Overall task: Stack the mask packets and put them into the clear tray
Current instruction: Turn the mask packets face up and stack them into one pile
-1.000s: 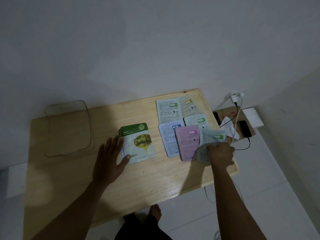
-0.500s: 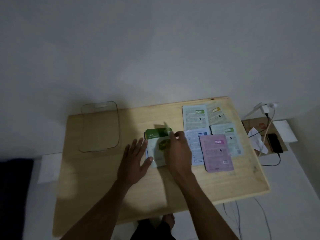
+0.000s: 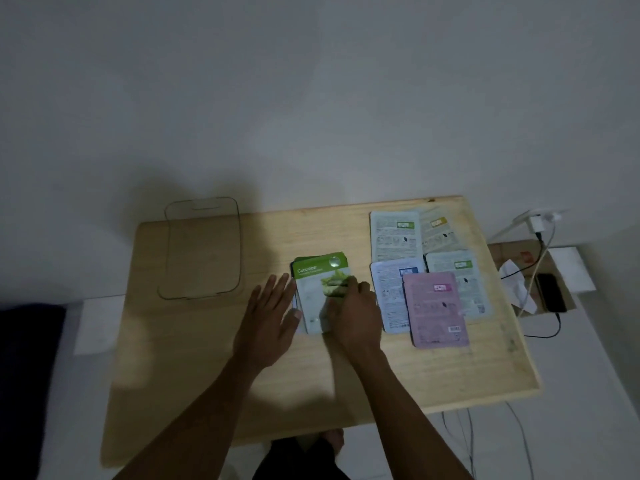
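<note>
Head view. A wooden table (image 3: 207, 358) carries all task items. The landmark is the Cucumber mask packet (image 3: 317, 285), lying face up near the table centre on top of another green-topped packet whose edge shows along its upper and left sides.

The right hand (image 3: 351, 311) rests on the lower right part of the Cucumber mask packet, fingers curled down onto its face; whether they pinch it cannot be told. The left hand (image 3: 268, 323) lies flat just left of that packet, fingers spread apart, thumb tip at the packet's left edge, holding nothing.

The clear tray (image 3: 202, 249) sits well left of and beyond the Cucumber mask packet, with nothing in it.

Right of the Cucumber mask packet lie five packets face down: a pink packet (image 3: 434, 310) overlapping a blue-labelled packet (image 3: 389, 289), a green-labelled packet (image 3: 460, 282), and beyond them another green-labelled packet (image 3: 394, 235) and a yellow-labelled packet (image 3: 438, 226).

Off the table's right edge, a phone (image 3: 550, 292) lies on a cardboard box (image 3: 512, 252).
</note>
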